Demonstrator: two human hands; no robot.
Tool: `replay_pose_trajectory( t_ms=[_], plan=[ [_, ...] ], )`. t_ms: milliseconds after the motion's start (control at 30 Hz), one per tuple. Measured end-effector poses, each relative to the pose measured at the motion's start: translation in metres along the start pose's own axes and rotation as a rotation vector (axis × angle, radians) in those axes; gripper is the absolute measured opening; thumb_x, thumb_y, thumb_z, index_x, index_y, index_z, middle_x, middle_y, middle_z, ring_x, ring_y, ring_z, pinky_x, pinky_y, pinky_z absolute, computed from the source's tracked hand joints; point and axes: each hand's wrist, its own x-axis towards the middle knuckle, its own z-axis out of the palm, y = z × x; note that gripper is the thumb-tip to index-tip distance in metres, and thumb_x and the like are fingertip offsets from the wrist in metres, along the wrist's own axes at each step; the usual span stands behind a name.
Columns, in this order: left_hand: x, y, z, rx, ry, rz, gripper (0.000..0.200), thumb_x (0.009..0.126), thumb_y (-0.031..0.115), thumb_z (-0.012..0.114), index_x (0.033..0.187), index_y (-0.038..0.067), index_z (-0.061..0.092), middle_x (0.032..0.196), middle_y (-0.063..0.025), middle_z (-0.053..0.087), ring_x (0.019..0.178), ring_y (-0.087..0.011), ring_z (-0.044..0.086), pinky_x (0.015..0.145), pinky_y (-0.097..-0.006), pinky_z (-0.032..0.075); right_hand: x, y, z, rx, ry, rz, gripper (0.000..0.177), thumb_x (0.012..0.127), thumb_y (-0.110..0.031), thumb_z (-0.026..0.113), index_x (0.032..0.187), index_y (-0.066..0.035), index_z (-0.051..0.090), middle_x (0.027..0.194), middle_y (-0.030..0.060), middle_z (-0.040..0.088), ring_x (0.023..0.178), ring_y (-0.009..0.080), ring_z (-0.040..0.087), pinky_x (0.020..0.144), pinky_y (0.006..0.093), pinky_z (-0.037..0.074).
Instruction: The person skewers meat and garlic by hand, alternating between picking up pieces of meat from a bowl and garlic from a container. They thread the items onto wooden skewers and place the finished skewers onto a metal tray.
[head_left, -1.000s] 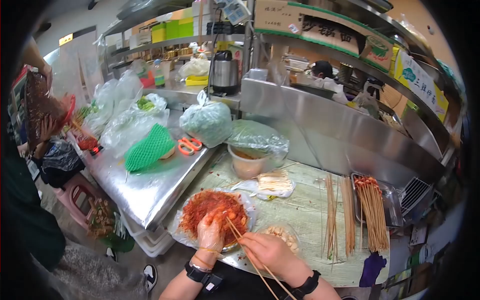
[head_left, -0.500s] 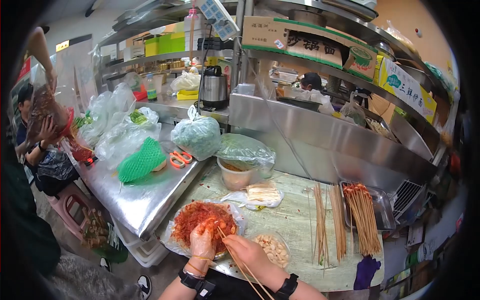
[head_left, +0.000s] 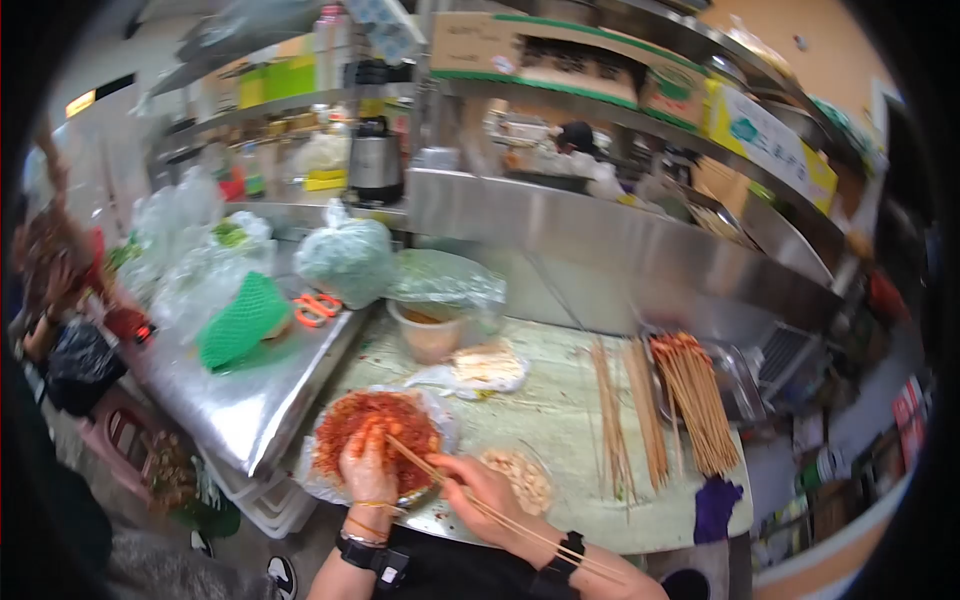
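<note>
The steel table (head_left: 250, 400) on the left carries tied bags of greens (head_left: 345, 262), a green net (head_left: 240, 320) and orange scissors (head_left: 315, 308); the green-topped table (head_left: 560, 420) beside it holds everything the hands work with; at its far right a metal tray (head_left: 742, 385) bears loaded skewers (head_left: 695, 400), and bare skewers (head_left: 625, 420) lie in rows just left of it; a plastic-lined bowl (head_left: 310, 478) of red seasoned meat (head_left: 345, 430) sits at the near left edge, with a beige tub (head_left: 430, 332) and a bag of pale strands (head_left: 480, 365) behind it; a small dish of pale pieces (head_left: 518, 478) stands just right of the bowl. The left hand (head_left: 367, 465), in a clear glove, lies on the meat with its fingers bent at the skewer tips; whether it pinches a piece I cannot tell. The right hand (head_left: 480, 487) is closed around a pair of skewers (head_left: 440, 470), which slant from the meat back past the wrist.
</note>
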Motion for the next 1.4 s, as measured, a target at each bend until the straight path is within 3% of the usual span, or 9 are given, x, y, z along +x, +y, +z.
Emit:
replay_pose_trajectory(
  t_ms=[233, 433, 500, 600, 700, 1067, 1233, 1300, 1400],
  plan=[
    [0.006, -0.006, -0.008, 0.036, -0.103, 0.009, 0.021, 0.092, 0.004, 0.051, 0.112, -0.001, 0.055, 0.107, -0.0109, 0.061, 0.093, -0.0194, 0.062, 0.08, -0.0314, 0.054, 0.001, 0.019, 0.008, 0.003, -0.026, -0.187, 0.021, 0.087, -0.006, 0.051, 0.109, -0.004, 0.053, 0.094, 0.013, 0.057, 0.084, 0.0285, 0.059, 0.07, 0.0347, 0.048],
    [0.006, 0.0, -0.012, 0.022, -0.121, -0.004, 0.033, 0.094, 0.012, 0.051, 0.125, 0.0, 0.047, 0.116, -0.0123, 0.058, 0.102, -0.0211, 0.059, 0.082, -0.0307, 0.052, -0.007, 0.017, -0.03, 0.192, -0.044, 0.05, 0.018, 0.086, -0.015, 0.061, 0.098, -0.002, 0.061, 0.096, 0.0066, 0.061, 0.088, 0.0146, 0.06, 0.075, 0.0289, 0.049],
    [-0.003, 0.006, -0.002, 0.02, -0.204, 0.017, 0.042, 0.094, 0.014, 0.05, 0.134, 0.004, 0.04, 0.125, -0.0131, 0.053, 0.11, -0.0225, 0.055, 0.085, -0.0308, 0.049, -0.016, 0.022, -0.06, 0.649, 0.097, 0.358, 0.017, 0.087, -0.014, 0.06, 0.095, 0.0, 0.062, 0.102, 0.0086, 0.062, 0.092, 0.0163, 0.061, 0.08, 0.0299, 0.05],
    [-0.003, 0.014, 0.006, 0.179, -0.202, 0.045, 0.047, 0.096, 0.019, 0.046, 0.14, 0.012, 0.035, 0.139, -0.012, 0.04, 0.121, -0.0214, 0.045, 0.09, -0.0286, 0.043, -0.032, 0.051, -0.122, 0.502, 0.423, 0.21, 0.02, 0.091, -0.011, 0.052, 0.103, 0.002, 0.06, 0.107, 0.0114, 0.062, 0.094, 0.0191, 0.062, 0.084, 0.0314, 0.05],
    [0.005, 0.016, 0.0, 0.225, -0.218, 0.169, 0.044, 0.096, 0.016, 0.047, 0.138, 0.006, 0.037, 0.134, -0.0117, 0.046, 0.117, -0.0221, 0.048, 0.093, -0.0325, 0.043, -0.032, 0.063, -0.196, 0.457, 0.771, 0.157, 0.027, 0.095, -0.014, 0.045, 0.116, 0.0, 0.055, 0.108, 0.0108, 0.06, 0.099, 0.0202, 0.06, 0.087, 0.0322, 0.048],
    [0.006, 0.013, -0.008, 0.329, -0.164, 0.116, 0.033, 0.095, 0.014, 0.048, 0.125, 0.0, 0.049, 0.125, -0.0118, 0.053, 0.11, -0.0221, 0.054, 0.091, -0.0343, 0.046, -0.015, 0.221, -0.334, 0.673, 1.282, 0.321, 0.044, 0.095, -0.03, 0.046, 0.129, -0.002, 0.042, 0.127, 0.0156, 0.049, 0.109, 0.0242, 0.054, 0.088, 0.0342, 0.045],
    [0.017, 0.008, -0.03, 0.513, -0.171, 0.208, 0.033, 0.096, 0.015, 0.047, 0.125, 0.001, 0.047, 0.12, -0.013, 0.056, 0.107, -0.0249, 0.057, 0.092, -0.0371, 0.048, -0.022, 0.193, -0.303, 0.81, 1.119, 0.478, 0.029, 0.094, -0.022, 0.05, 0.113, -0.001, 0.054, 0.095, 0.0099, 0.065, 0.083, 0.0154, 0.063, 0.069, 0.0265, 0.051],
    [0.008, 0.01, -0.018, 0.328, -0.22, 0.134, 0.031, 0.096, 0.014, 0.047, 0.124, 0.0, 0.048, 0.12, -0.0129, 0.056, 0.107, -0.024, 0.057, 0.092, -0.0357, 0.048, -0.014, 0.172, -0.282, 0.28, 0.576, 0.668, 0.018, 0.089, -0.016, 0.056, 0.096, 0.0, 0.063, 0.081, 0.0065, 0.066, 0.066, 0.0128, 0.063, 0.056, 0.0227, 0.049],
    [0.004, 0.014, -0.012, 0.33, -0.189, 0.104, 0.029, 0.096, 0.011, 0.048, 0.121, -0.004, 0.05, 0.119, -0.0121, 0.056, 0.106, -0.0193, 0.056, 0.092, -0.0318, 0.046, -0.007, 0.176, -0.256, -0.577, 0.206, 0.882, 0.019, 0.077, -0.014, 0.068, 0.08, 0.005, 0.066, 0.072, 0.0116, 0.066, 0.057, 0.0153, 0.064, 0.052, 0.0268, 0.05]
  ],
)
